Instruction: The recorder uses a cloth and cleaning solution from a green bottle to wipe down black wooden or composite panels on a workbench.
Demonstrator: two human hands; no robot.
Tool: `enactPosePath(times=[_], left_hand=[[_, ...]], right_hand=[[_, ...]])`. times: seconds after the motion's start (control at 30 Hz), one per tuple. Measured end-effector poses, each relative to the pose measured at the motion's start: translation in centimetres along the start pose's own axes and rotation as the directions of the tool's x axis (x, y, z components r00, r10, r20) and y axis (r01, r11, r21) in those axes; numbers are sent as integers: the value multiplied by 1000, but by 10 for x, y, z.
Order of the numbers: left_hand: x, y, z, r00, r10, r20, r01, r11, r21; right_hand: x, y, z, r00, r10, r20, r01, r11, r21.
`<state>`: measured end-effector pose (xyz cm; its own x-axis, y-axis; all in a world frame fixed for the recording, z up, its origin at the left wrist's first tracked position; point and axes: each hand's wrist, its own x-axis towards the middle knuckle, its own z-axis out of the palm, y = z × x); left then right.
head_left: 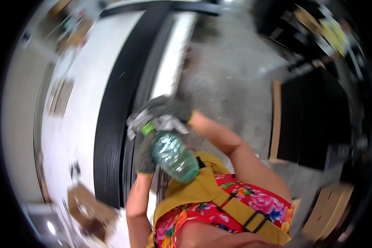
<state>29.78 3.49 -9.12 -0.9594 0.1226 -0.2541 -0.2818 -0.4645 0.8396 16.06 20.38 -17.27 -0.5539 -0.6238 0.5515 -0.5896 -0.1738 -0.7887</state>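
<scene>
A translucent green plastic bottle (175, 157) with a bright green cap (147, 128) is tilted in front of my waist, its cap end pointing away from me to the left. My left hand (145, 153), in a dark grey work glove, is closed around the bottle's side near the neck. Just beyond the cap, my right hand (171, 108), gloved in grey with a yellow cuff, grips a crumpled light grey rag (169, 123). The rag spreads beside and behind the cap; whether it touches the bottle I cannot tell. Motion blur softens the fingers.
Long black panels (120, 99) lie along the white worktable (84, 103) at my left. An open cardboard box (89, 206) sits at the near left. Across the concrete floor (231, 74) stands a black stack (312, 118) edged with cardboard. A brown carton (328, 211) is at the lower right.
</scene>
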Motion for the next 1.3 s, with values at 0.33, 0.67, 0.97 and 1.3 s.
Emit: enactPosePath(times=[0.33,0.67,0.97,1.3], left_hand=[[29,-20,3,964,-220,149,266,803,-534],[-41,2,-42,991,131,20,-130,934,334],[-109,-19,-69,970,242,17,-210,804,556],[-201,-17,-116,829,342,-442,-171,908,383]], right_hand=[[26,12,-19,915,365,172,-400,758,515],[50,-88,31,981,95,171,-150,926,346],[16,-113,97,897,-230,378,275,959,-70],[22,-126,142,890,-249,382,350,909,-224]])
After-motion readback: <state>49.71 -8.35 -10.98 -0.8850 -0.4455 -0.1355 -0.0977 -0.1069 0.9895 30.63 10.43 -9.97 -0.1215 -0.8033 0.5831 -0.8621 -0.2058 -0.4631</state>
